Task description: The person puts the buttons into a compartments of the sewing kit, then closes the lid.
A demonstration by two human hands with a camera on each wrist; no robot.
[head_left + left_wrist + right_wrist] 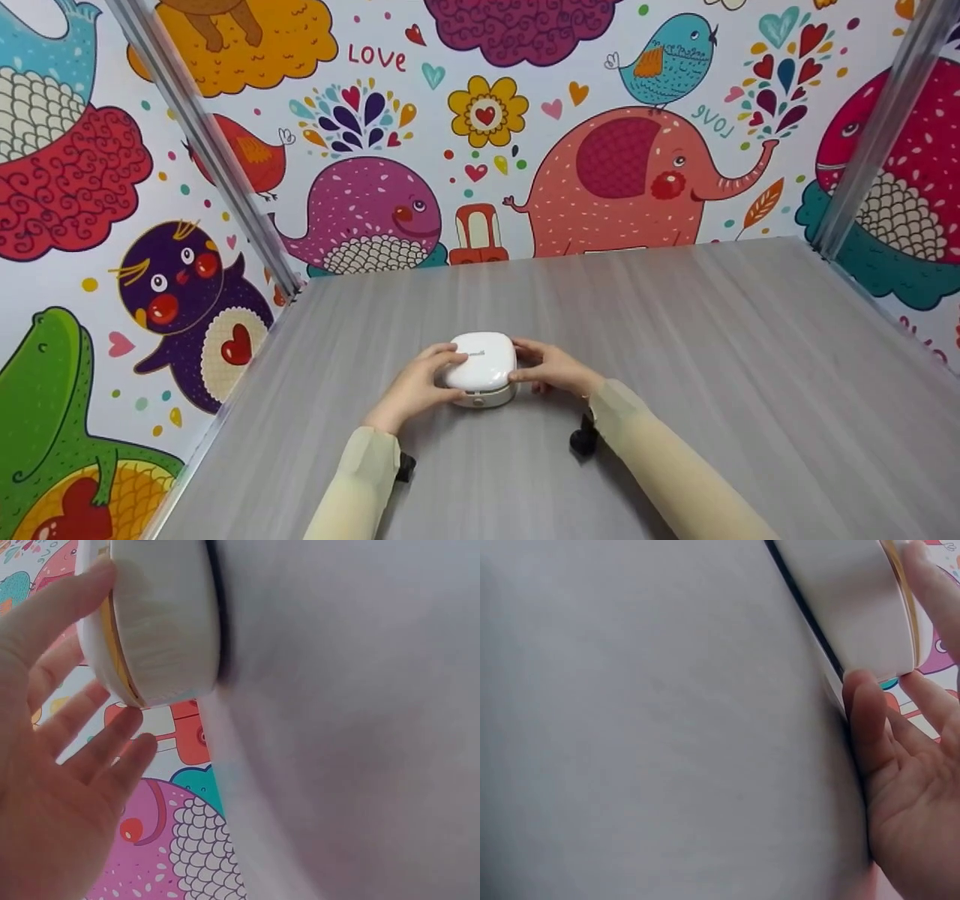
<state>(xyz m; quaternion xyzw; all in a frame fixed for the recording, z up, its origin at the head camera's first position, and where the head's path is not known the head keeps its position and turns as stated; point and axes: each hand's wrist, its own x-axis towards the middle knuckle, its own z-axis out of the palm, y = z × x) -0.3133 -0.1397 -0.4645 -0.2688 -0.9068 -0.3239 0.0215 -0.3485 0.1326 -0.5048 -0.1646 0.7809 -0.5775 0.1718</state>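
A white rounded-square box (486, 364) with a glossy lid sits on the table between both hands. Small lettering marks its lid, and a small round knob (478, 402) is on its front. My left hand (412, 386) holds its left side, thumb at the front corner and fingers along the lid's edge. From the right, my right hand (559, 369) grips the other side, with the thumb at the lid's edge. A gold band (120, 652) runs under the lid in the left wrist view. Low by the box's base, the right little finger (870, 716) rests close to the tabletop.
The grey wood-grain table (675, 315) reaches back to a wall (517, 176) printed with cartoon animals. Metal posts (217, 157) stand at the back corners. A small black device (583, 442) hangs at the right wrist, another (406, 468) at the left.
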